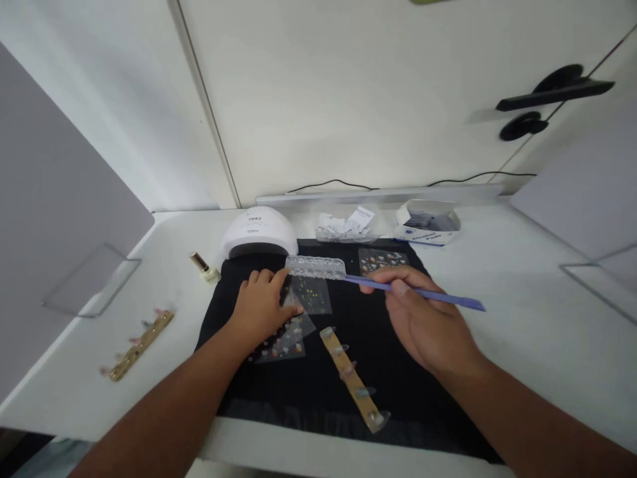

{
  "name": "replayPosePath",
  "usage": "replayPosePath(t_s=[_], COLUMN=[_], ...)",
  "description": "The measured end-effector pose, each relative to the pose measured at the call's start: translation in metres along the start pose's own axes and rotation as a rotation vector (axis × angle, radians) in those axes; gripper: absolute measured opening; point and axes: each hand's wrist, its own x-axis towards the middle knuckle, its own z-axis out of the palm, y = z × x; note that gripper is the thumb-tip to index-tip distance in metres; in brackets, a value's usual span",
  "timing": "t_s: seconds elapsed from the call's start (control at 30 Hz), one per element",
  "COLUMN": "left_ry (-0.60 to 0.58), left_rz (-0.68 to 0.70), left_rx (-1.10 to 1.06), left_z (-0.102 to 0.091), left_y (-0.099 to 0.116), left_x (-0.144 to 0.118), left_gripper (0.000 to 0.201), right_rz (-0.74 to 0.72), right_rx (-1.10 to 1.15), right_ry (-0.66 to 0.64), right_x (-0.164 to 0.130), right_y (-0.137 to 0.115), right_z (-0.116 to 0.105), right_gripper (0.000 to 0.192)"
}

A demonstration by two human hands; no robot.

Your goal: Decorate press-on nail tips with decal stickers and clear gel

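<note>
My right hand (423,318) pinches long, thin purple tweezers (448,299); their tip reaches the right end of a clear compartment case (316,267). Fingers spread, my left hand (263,305) rests on the black cloth (408,398), its index fingertip at the case's left end and its thumb over transparent nail sticker sheets (283,345). A sheet with small gold designs (312,295) lies just below the case. Nearer to me, a gold display strip (351,382) carries several clear and tinted nail tips. Another sticker sheet (381,259) lies beyond my right hand.
A white nail lamp (261,229) stands at the cloth's back left, beside a small polish bottle (204,267). White packets (348,224) and an open box of pads (428,224) sit at the back. A second gold strip (142,345) lies on the white table (527,292) at left.
</note>
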Motion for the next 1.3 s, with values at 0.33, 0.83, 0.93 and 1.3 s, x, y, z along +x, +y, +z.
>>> replayPosePath(t_s=[0.33,0.83,0.93,1.3], left_ry=[0.014,0.097,0.155,0.152], left_rz=[0.028,0.079,0.045,-0.083], left_rx=[-0.166,-0.656,-0.783,-1.455], left_z=[0.007,0.018,0.013,-0.007], left_y=[-0.002,-0.021,-0.022,0.015], left_x=[0.0,0.017,0.018,-0.011], left_gripper=[0.068,0.067,0.04,0.034], right_rz=[0.212,0.092,0.031,-0.299], right_rx=[0.055,0.197,0.207,0.216], right_ry=[-0.082,-0.026,-0.016,-0.224], right_x=[-0.016,-0.007,-0.002,-0.012], right_y=[0.031,0.038,0.04,0.004], right_z=[0.007,0.008,0.004,-0.011], right_gripper=[0.027,0.029,0.027,0.019])
